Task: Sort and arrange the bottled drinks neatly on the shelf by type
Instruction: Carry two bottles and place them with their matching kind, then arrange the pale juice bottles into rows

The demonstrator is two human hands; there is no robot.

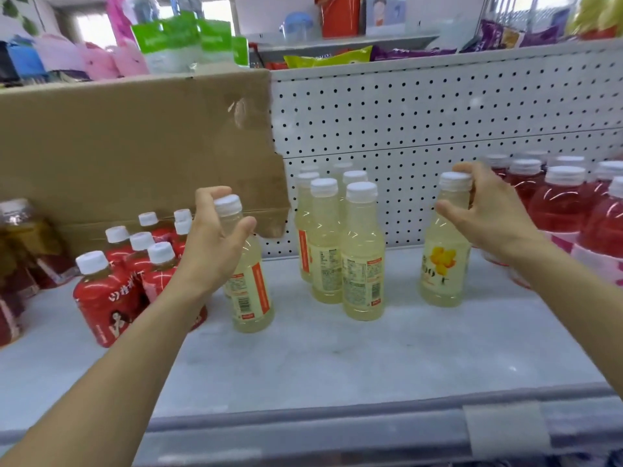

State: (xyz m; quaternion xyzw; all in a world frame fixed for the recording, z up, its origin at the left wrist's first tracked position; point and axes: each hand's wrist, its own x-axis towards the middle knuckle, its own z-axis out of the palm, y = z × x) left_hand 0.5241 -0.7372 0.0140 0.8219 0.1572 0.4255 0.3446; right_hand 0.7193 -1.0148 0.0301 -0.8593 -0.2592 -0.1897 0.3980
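On the white shelf (337,358), a cluster of several pale yellow bottles (362,264) with white caps stands at the middle back. My left hand (215,237) curls around the neck of another pale yellow bottle (251,291), which leans slightly and stands left of the cluster. My right hand (488,214) holds a third pale yellow bottle (445,264) with a yellow flower label, fingers on its cap and thumb on its neck; it stands right of the cluster. Red-labelled bottles (111,298) are grouped at the left. Pink-red bottles (559,210) fill the right.
A brown cardboard sheet (135,146) leans against the back at the left, beside a white pegboard wall (438,129). Dark drink bottles (20,247) sit at the far left. Snack bags and goods line the shelf above. The grey shelf lip (337,423) runs along the front.
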